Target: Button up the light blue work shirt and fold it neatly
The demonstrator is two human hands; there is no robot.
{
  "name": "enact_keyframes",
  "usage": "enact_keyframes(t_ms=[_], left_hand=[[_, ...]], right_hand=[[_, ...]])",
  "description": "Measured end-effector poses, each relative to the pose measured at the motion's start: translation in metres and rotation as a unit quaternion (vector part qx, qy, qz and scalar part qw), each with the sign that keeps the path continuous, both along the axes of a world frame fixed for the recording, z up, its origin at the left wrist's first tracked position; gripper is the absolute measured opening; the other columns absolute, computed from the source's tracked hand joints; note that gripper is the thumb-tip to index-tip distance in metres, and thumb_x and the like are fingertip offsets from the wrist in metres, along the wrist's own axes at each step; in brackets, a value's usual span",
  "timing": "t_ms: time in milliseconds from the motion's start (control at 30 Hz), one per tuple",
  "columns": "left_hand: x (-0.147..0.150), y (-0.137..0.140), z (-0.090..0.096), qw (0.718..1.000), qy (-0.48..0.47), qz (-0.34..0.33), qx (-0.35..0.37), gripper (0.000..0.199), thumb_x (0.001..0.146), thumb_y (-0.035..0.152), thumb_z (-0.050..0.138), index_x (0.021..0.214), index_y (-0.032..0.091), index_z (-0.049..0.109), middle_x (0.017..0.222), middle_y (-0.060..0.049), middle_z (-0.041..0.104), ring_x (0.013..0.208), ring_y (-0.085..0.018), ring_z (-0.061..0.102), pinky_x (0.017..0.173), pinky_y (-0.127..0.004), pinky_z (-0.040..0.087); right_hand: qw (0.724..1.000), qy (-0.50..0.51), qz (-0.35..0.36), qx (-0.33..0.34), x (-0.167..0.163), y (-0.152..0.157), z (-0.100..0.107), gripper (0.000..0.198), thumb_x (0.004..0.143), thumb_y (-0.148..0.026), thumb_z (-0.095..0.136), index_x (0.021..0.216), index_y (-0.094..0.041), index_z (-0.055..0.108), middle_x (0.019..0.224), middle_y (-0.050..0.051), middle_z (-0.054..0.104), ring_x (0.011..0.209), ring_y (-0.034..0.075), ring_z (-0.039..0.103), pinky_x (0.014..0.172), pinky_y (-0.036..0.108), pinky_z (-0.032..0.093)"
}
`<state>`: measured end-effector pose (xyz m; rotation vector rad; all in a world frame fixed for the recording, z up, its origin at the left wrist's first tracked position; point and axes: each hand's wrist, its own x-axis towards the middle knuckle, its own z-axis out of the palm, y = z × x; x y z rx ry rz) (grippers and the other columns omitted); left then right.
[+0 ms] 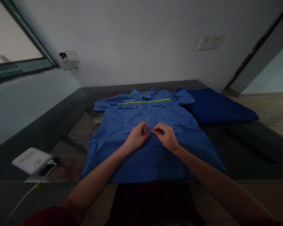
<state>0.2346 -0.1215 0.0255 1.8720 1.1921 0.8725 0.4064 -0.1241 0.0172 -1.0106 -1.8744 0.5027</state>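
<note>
A blue short-sleeved work shirt (141, 157) lies spread front side up, its collar toward the wall. Across its chest run a yellow-green stripe and light lettering. At the middle of the front, my left hand (138, 135) pinches the cloth along the button placket. My right hand (165, 135) faces it a short gap away, thumb and forefinger pressed together on the same front edge. Whether a button sits between the fingertips is too small to make out.
Folded darker blue cloth (221, 106) lies right of the shirt on the dark table (212, 150). A white box-shaped device (32, 160) with a cable stands at the left. Sockets (210, 42) are on the wall behind.
</note>
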Motion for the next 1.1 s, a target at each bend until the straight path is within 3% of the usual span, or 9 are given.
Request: enact_keyframes(t_ms=[433,633,933,1100], left_hand=[[-0.001,0.003,0.0,0.999,0.053,-0.007,-0.003,0.023,0.072,0.01,0.057,0.092,0.019,0.051,0.059,0.007,0.055,0.056,-0.011,0.055,0.056,-0.022,0.038],[0.003,0.003,0.0,0.996,-0.06,0.019,-0.063,0.029,0.072,0.017,0.064,0.098,0.018,0.05,0.066,0.004,0.06,0.061,-0.011,0.058,0.059,-0.021,0.043],[0.009,0.003,-0.001,0.976,-0.157,0.011,-0.152,0.034,0.071,0.015,0.066,0.099,0.018,0.047,0.059,0.009,0.051,0.048,-0.006,0.051,0.05,-0.019,0.042],[0.009,0.003,-0.003,0.985,-0.123,0.005,-0.121,0.033,0.07,0.013,0.065,0.097,0.018,0.046,0.057,0.01,0.048,0.049,-0.007,0.05,0.051,-0.019,0.039]], right_hand=[[0.982,0.1,0.006,-0.163,-0.002,0.008,-0.01,0.021,0.074,-0.037,0.069,0.068,-0.017,0.065,0.059,0.001,0.063,0.055,0.014,0.056,0.053,0.025,0.043],[0.957,0.172,0.009,-0.232,0.001,0.011,-0.005,0.026,0.068,-0.041,0.072,0.067,-0.017,0.062,0.056,-0.001,0.06,0.051,0.012,0.054,0.05,0.024,0.043],[0.966,0.164,0.012,-0.198,0.001,0.007,-0.001,0.02,0.069,-0.035,0.072,0.066,-0.017,0.064,0.06,0.001,0.063,0.056,0.014,0.057,0.055,0.027,0.047],[0.979,0.138,0.005,-0.149,0.0,0.006,-0.001,0.018,0.072,-0.034,0.07,0.066,-0.018,0.063,0.068,0.003,0.063,0.062,0.015,0.058,0.055,0.026,0.047]])
